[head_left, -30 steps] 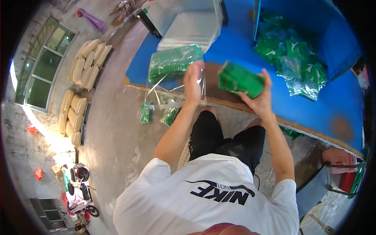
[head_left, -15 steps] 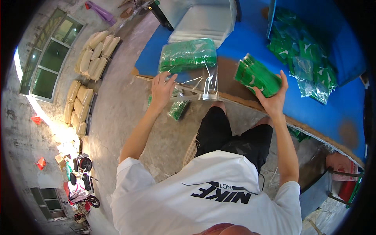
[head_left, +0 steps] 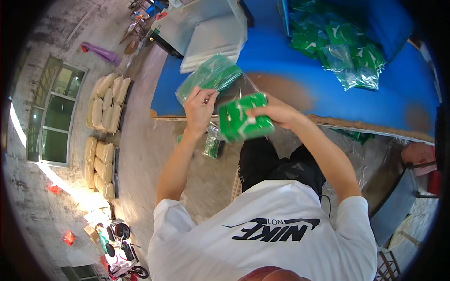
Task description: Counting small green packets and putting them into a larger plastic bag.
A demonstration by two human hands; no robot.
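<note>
My left hand [head_left: 198, 108] pinches the edge of a clear plastic bag [head_left: 210, 76] that has green packets inside it. The bag lies tilted over the table's near edge, its mouth towards me. In my right hand [head_left: 277, 111] is a stack of green packets [head_left: 246, 127], slightly blurred, held with the thumb on top and the fingers hidden beneath. This stack is beside the bag's mouth, overlapping it in view; whether any of it is inside, I cannot tell.
A blue table [head_left: 267, 51] with a worn edge stands before me. On it are a heap of green packets [head_left: 344, 44] and a pile of clear bags [head_left: 213, 42] in a holder. Loose green packets [head_left: 212, 146] lie on the floor. Filled sacks [head_left: 108, 105] line the left wall.
My right hand has carried the green stack leftward to the bag's mouth. My left hand has gone from touching the bag to pinching its edge, and the bag has tilted. The view has shifted.
</note>
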